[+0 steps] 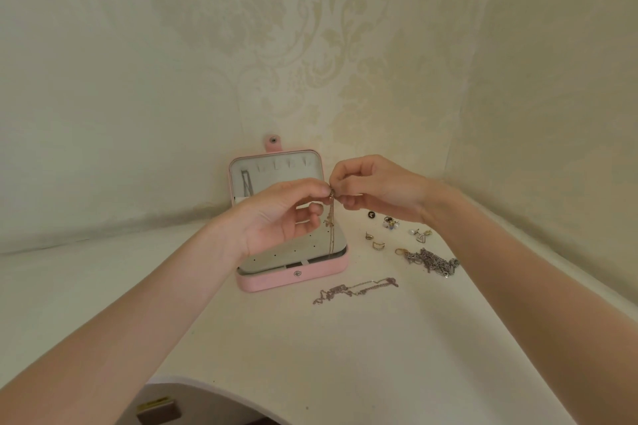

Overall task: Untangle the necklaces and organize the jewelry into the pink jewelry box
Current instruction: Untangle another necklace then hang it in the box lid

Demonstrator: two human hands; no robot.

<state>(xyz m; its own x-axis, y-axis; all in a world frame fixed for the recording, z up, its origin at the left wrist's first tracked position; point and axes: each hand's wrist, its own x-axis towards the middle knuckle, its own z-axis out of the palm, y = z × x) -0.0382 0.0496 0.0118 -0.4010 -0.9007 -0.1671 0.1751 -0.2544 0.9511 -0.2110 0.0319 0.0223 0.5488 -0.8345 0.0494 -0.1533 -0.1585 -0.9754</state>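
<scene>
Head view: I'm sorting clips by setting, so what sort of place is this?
Probably a room in a home: damask-patterned wallpaper behind a white table in a corner, with an open pink jewelry box and loose earrings on it.

no legible text anywhere

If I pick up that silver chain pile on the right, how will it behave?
The silver chain pile would probably go limp and drape, since it lies in loose loops. Strands look tangled, so it may lift as one clump. The gold ring at its left end appears to touch it and might snag and come along.
</scene>
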